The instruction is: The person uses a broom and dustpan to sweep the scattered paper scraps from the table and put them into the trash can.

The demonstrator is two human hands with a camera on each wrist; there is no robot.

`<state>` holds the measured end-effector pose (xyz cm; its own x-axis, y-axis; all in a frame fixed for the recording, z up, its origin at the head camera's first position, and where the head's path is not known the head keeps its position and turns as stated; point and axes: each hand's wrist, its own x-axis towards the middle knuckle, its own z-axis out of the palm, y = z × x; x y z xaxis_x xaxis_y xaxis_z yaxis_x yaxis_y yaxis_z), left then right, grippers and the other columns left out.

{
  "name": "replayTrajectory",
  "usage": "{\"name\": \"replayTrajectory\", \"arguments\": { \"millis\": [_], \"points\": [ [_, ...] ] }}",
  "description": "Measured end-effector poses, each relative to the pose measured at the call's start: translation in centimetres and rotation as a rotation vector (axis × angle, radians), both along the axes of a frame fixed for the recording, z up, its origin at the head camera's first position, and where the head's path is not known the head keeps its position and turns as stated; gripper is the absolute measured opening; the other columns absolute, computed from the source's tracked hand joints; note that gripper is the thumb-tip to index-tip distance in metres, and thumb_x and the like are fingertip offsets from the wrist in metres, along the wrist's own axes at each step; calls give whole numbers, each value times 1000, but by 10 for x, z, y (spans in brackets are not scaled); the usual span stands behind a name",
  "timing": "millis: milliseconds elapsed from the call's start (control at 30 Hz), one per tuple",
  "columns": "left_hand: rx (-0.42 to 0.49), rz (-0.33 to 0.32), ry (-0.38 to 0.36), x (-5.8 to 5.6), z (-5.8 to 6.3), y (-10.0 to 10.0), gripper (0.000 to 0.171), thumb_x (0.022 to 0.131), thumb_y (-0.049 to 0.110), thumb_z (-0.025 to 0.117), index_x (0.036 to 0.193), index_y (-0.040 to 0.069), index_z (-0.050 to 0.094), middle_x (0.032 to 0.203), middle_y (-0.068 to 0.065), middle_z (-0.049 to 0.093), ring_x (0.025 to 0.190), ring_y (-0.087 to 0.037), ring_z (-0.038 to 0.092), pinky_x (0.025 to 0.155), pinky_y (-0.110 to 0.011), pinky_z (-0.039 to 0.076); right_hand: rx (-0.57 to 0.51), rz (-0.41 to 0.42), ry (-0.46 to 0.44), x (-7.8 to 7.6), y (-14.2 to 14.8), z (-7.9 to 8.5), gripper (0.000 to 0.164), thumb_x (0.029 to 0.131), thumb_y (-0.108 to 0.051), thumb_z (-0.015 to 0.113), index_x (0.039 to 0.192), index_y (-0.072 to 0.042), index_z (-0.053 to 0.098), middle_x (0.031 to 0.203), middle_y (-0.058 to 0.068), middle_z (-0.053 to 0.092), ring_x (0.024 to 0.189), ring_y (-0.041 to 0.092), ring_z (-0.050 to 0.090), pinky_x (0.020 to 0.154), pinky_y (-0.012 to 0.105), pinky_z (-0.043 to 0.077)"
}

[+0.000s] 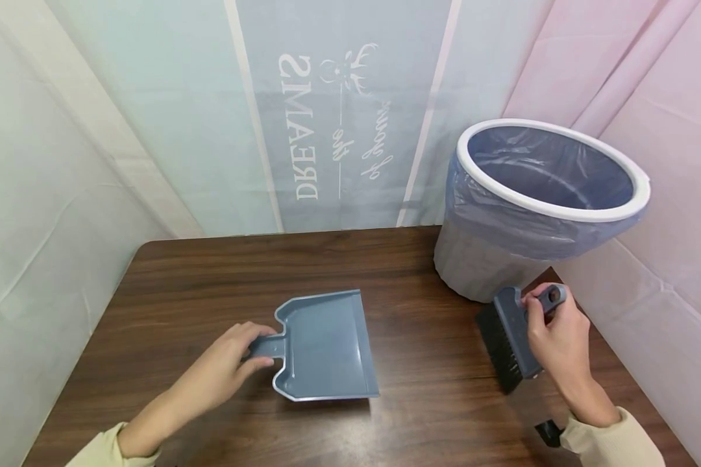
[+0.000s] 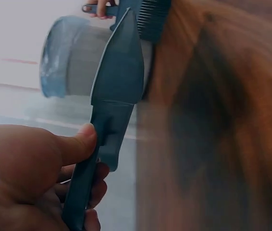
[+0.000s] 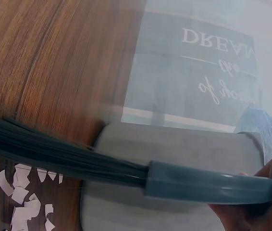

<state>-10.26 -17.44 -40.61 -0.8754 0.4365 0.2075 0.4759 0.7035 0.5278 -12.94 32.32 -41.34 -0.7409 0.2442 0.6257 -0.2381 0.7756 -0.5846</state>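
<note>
In the head view, gripping a blue-gray dustpan (image 1: 330, 347) by its handle with the left hand (image 1: 233, 360), flat part facing up, near the middle of the brown surface (image 1: 239, 272). Gripping a brush (image 1: 520, 337) by its handle with the right hand (image 1: 561, 340), with dark bristles (image 1: 496, 350) pointing down and left, near a gray bin (image 1: 473, 266) with a blue bag (image 1: 502, 224) and a white ring (image 1: 561, 211) on top. Showing also a cloth (image 1: 339, 130) with white letters at the back. In the left wrist view, showing the dustpan from its thin side, with the thumb (image 2: 78, 144) pressed on the handle. Showing the brush and the bin farther away, too. In the right wrist view, pointing the bristles out past the bin's gray side, with bits of white paper (image 3: 23, 209) lying on the surface near them.
</note>
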Motion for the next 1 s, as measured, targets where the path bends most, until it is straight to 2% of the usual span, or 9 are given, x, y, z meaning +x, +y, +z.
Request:
{"name": "replayTrajectory", "arguments": {
  "millis": [200,367,667,1000],
  "points": [
    [-7,2,5,9,-31,0,34,85,13,81,115,7,67,107,5,67,94,-8,58,80,-32,53,-3,-6,0,0,-1,0,10,91,5,64,100,2,63,85,-30,57,63,-11,48,59,10,34],
    [-22,12,-23,14,-46,2,34,85,13,81,115,7,67,108,5,68,96,-11,59,83,-35,53,-7,-6,2,-1,0,0,10,91,6,63,101,3,63,85,-30,58,65,-13,50,59,9,35],
    [-39,32,-67,17,-56,6,33,86,16,80,115,8,68,109,4,68,98,-13,60,84,-37,52,-13,2,10,-1,-1,-1,10,91,5,63,100,2,64,85,-29,59,64,-12,49,59,9,34],
    [-76,37,-60,18,-60,6,34,85,16,81,115,8,69,108,4,69,98,-13,61,85,-40,53,-22,-20,-4,0,-2,4,11,92,4,64,102,2,63,84,-36,57,64,-13,48,60,9,33]
  ]
}}
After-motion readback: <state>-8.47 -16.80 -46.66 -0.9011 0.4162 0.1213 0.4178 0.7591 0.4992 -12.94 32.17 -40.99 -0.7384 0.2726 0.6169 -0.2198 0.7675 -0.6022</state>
